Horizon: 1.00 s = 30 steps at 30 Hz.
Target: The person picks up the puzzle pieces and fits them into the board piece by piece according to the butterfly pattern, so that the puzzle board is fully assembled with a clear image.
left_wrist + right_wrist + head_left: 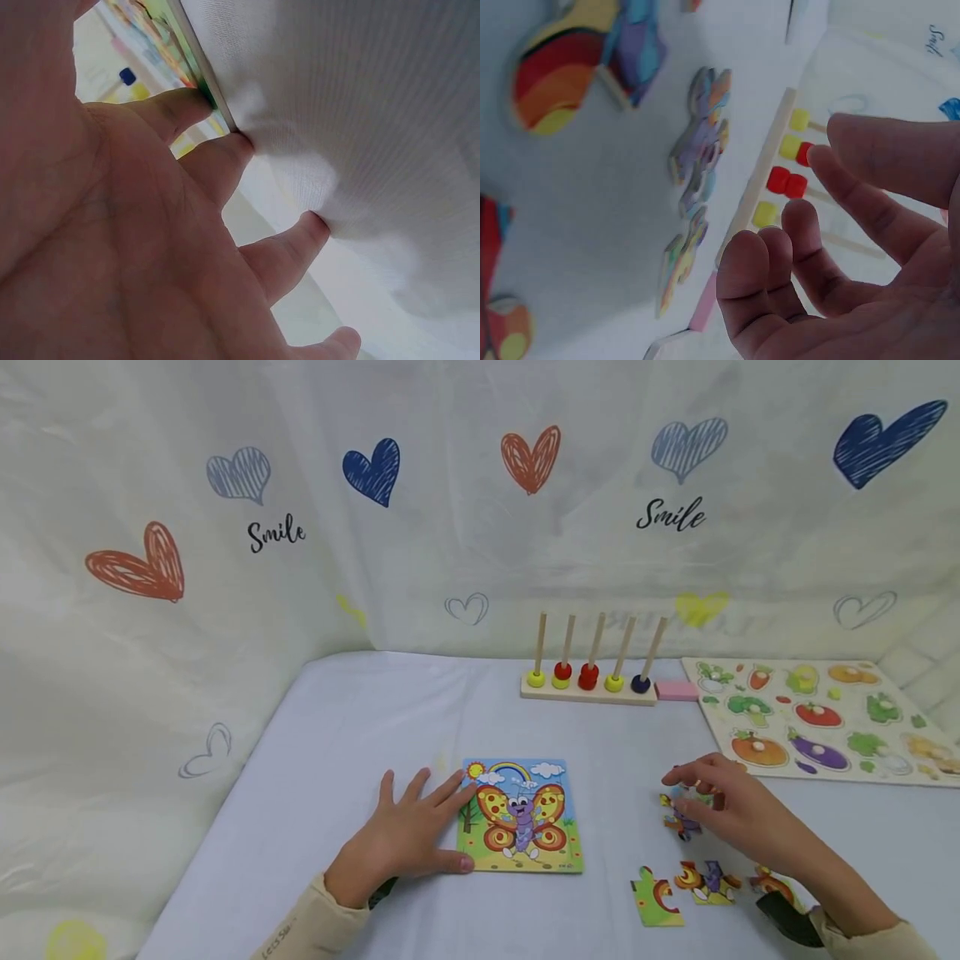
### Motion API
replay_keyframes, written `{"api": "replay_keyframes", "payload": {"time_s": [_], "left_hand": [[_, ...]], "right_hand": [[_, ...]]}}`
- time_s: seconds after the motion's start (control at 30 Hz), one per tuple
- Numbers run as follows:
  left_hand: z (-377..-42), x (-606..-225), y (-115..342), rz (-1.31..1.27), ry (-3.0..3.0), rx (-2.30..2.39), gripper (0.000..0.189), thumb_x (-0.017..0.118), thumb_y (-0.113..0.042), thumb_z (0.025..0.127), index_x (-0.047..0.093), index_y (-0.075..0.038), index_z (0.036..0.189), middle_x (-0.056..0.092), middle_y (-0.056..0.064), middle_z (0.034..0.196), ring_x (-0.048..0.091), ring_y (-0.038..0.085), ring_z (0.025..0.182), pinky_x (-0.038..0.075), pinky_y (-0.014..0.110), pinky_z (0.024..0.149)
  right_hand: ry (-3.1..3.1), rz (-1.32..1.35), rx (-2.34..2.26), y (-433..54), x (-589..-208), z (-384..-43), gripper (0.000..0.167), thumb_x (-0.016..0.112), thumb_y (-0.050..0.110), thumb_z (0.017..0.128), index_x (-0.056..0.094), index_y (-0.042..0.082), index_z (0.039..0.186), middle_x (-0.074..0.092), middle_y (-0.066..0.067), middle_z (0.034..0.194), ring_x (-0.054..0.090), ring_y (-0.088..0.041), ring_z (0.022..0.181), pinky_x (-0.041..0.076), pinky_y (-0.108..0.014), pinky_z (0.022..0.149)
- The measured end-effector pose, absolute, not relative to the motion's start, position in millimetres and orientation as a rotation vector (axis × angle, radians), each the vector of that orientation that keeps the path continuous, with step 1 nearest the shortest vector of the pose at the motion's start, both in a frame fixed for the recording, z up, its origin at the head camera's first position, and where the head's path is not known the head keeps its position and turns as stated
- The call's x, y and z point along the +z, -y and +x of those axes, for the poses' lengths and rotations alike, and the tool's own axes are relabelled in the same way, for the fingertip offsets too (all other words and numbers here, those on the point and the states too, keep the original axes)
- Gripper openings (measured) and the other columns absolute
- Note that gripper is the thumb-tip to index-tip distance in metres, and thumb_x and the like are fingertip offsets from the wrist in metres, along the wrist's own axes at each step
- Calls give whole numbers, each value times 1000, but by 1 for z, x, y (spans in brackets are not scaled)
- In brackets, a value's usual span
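Observation:
A square butterfly puzzle board (523,852) lies flat on the table. Spread out at its left side is my left hand (405,837), whose index finger and thumb touch the board's edge; in the left wrist view, other fingertips press on the white cloth. My right hand (738,814) hovers over loose puzzle pieces (678,822) with its fingers loosely bent and nothing between them. Nearer to me lie a green puzzle piece (658,906), a purple and orange one (708,882) and another (776,885), partly hidden by the right wrist.
A wooden bead stacker (588,693) with five pegs stands at the back. To its right are a pink block (677,691) and a vegetable peg board (813,743). A white curtain (450,552) with hearts hangs behind the table (352,727).

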<state>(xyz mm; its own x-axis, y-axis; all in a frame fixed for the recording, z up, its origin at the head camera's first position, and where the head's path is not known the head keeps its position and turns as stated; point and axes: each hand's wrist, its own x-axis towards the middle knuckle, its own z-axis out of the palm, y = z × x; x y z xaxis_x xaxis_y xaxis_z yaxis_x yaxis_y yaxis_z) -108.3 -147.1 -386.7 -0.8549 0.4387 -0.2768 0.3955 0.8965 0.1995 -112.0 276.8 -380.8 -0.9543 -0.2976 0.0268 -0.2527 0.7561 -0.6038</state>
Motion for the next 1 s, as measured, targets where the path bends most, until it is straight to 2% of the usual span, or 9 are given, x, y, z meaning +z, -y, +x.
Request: {"api": "replay_keyframes", "payload": {"time_s": [0.23, 0.47, 0.73, 1.0], "left_hand": [[-108, -385, 148, 611, -2749, 197, 98, 79, -67, 87, 41, -27, 167, 31, -2, 175, 24, 46, 158, 5, 82, 117], [-108, -386, 146, 608, -2743, 197, 98, 79, -68, 87, 40, -27, 167, 31, -2, 175, 23, 46, 158, 5, 82, 117], [-107, -386, 146, 616, -2740, 185, 99, 78, -67, 88, 38, -26, 168, 30, -2, 175, 23, 47, 158, 6, 81, 117], [-107, -385, 145, 606, -2738, 169, 100, 78, -68, 88, 37, -27, 169, 29, -2, 175, 23, 46, 158, 6, 81, 117]], "right_hand": [[-2829, -485, -941, -282, -387, -111, 25, 83, 9, 94, 76, 15, 117, 62, -7, 121, 52, -24, 99, 48, -27, 69], [-2817, -593, -885, -287, -393, -112, 26, 87, 8, 90, 78, 21, 111, 60, -1, 112, 53, -27, 107, 50, -31, 80], [-2747, -588, -821, -292, -397, -113, 23, 85, 14, 92, 77, 21, 112, 57, 0, 111, 48, -25, 106, 47, -34, 81], [-2761, -620, -818, -294, -402, -112, 26, 86, 11, 91, 76, 21, 112, 56, -1, 113, 48, -25, 106, 48, -32, 79]]}}
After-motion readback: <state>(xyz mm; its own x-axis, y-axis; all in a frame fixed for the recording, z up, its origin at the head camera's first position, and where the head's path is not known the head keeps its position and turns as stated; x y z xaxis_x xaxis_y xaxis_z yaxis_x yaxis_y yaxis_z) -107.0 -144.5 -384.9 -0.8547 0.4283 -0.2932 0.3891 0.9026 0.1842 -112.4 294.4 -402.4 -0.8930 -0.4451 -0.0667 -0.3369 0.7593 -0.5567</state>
